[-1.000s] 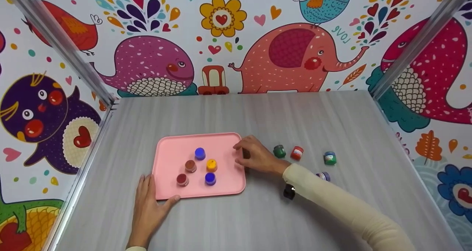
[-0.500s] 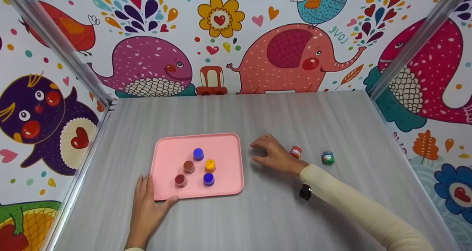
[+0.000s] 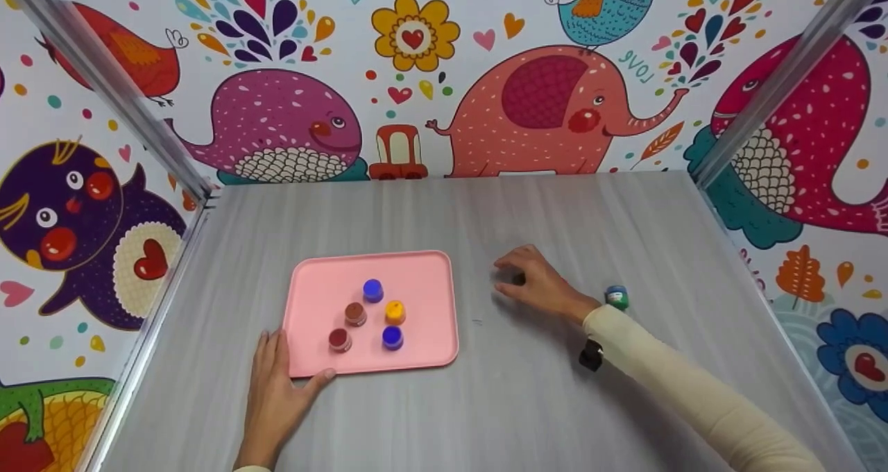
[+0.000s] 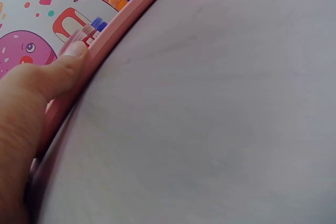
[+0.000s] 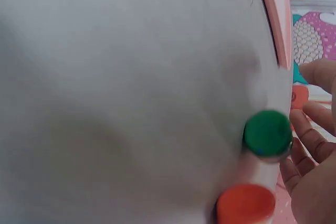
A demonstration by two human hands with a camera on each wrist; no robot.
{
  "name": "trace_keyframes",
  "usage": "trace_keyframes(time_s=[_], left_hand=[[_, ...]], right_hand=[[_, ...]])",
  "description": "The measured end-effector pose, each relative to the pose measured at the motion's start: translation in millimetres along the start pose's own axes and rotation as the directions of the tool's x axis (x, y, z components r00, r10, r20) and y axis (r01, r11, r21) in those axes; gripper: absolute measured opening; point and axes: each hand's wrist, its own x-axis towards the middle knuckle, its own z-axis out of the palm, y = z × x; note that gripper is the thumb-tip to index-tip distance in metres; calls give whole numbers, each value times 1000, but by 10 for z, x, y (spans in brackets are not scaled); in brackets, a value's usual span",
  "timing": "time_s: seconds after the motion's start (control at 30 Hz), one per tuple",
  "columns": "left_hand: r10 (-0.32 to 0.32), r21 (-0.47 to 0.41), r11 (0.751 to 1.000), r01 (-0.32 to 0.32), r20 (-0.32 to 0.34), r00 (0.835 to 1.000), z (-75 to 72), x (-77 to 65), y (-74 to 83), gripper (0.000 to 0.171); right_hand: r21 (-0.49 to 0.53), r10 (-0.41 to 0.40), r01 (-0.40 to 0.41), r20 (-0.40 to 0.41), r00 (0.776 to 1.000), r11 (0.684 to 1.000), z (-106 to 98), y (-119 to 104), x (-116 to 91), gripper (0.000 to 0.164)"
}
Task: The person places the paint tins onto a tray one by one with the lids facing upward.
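- Left hand (image 3: 276, 395) lies flat on the worktop (image 3: 444, 416), fingers relaxed, thumb (image 4: 63, 69) pressed against the near-left rim of the pink tray (image 3: 316, 284).
- Right hand (image 3: 538, 283), right of tray, fingers loosely curled beside the green-lidded jar (image 5: 268, 134) (touching or not: can't tell); nothing grasped.
- Orange-lidded jar (image 5: 245, 204) just beside it.
- Tray carries 5 small jars, incl. a yellow-lidded jar (image 3: 395, 312).
- Teal jar (image 3: 616, 296) near the right wrist.
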Motion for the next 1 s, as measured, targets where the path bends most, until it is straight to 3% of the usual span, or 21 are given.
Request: trace_keyframes(time_s=[0.5, 0.77, 1.0], left_hand=[[0, -1, 1000, 0, -10, 1000, -1, -8, -6, 136], [31, 9, 999, -31, -20, 999, -2, -5, -21, 135], [29, -2, 1000, -29, -30, 999, 14, 17, -36, 134]], right_hand=[[43, 181, -181, 22, 983, 982, -187, 160, -127, 36], [48, 127, -126, -30, 991, 991, -211, 237, -190, 35], [57, 124, -123, -14, 992, 991, -246, 274, -229, 34]])
